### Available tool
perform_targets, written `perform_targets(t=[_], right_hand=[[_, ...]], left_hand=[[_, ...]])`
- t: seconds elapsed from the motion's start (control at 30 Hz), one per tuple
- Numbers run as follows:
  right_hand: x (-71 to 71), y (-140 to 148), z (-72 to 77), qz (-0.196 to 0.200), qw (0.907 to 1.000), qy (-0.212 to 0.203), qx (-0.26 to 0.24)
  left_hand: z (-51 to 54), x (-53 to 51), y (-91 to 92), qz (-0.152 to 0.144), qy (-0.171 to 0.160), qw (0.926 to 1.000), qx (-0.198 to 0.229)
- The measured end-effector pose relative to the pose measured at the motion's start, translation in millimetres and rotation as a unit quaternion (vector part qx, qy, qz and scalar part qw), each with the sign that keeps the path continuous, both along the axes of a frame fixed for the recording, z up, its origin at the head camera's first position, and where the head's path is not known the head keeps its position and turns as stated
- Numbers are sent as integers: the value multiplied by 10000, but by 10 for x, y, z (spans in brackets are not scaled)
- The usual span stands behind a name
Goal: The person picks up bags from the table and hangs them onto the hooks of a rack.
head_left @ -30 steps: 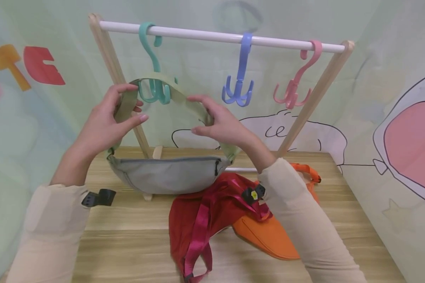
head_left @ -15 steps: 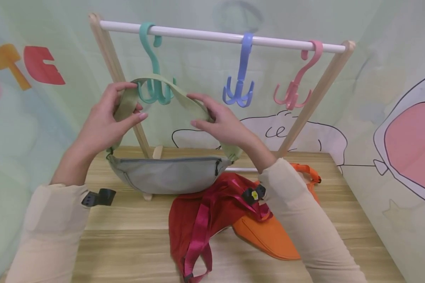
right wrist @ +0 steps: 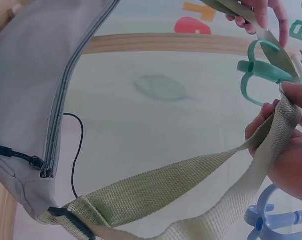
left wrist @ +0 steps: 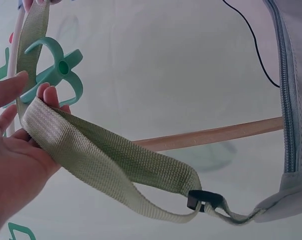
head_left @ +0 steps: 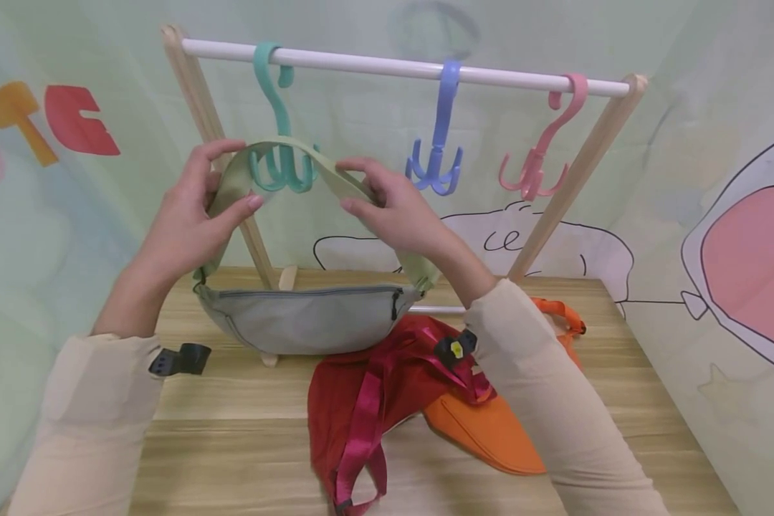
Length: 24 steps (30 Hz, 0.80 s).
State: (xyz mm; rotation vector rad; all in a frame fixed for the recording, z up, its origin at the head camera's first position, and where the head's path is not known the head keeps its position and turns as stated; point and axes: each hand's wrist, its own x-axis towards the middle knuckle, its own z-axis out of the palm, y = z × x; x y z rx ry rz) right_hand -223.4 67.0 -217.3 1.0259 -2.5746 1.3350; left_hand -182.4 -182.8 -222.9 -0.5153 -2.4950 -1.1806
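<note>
A grey waist bag (head_left: 309, 322) hangs by its pale green webbing strap (head_left: 232, 179), above the table. My left hand (head_left: 193, 215) holds the strap's left side between thumb and fingers. On the right side, my right hand (head_left: 403, 208) pinches the same strap (right wrist: 156, 192). Between the hands the strap arches across the teal hook (head_left: 284, 168), just above its prongs. In the left wrist view, the teal hook's prongs (left wrist: 63, 67) stand beside the strap. I cannot tell whether a prong bears the strap. A black buckle (left wrist: 206, 200) shows near the bag's end.
The rack's white bar (head_left: 368, 66) also carries a blue hook (head_left: 435, 165) and a pink hook (head_left: 532, 168). A red bag (head_left: 355, 401) and an orange bag (head_left: 490, 437) lie overlapping on the wooden table (head_left: 232, 444). A patterned backdrop (head_left: 671, 236) stands behind.
Both hands have risen slightly with the strap, and the right hand has shifted a little leftwards. The strap's arch sits slightly fuller around the teal hook. The bag hangs almost where it was.
</note>
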Motion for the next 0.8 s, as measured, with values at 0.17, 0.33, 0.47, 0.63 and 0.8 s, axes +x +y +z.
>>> perform_targets(t=[0.17,0.33,0.47,0.63,0.8], right_hand=[[8,-18,35,-159,9997,-153,-89],[2,-23,47,-249,9992,-241,-176],[-14,-26,45,-296,9992,-171,-211],[-18,-29,53,-409,9990,-102,-167],[-14,-30,61,-502,9983,-84,-287]], left_hand=[[3,1,-3,-34,71,10000,-55],[11,-1,5,-43,264,9996,-63],[23,-7,11,131,348,9993,-102],[37,-15,9,270,432,9987,-61],[40,-14,7,374,410,9985,-21]])
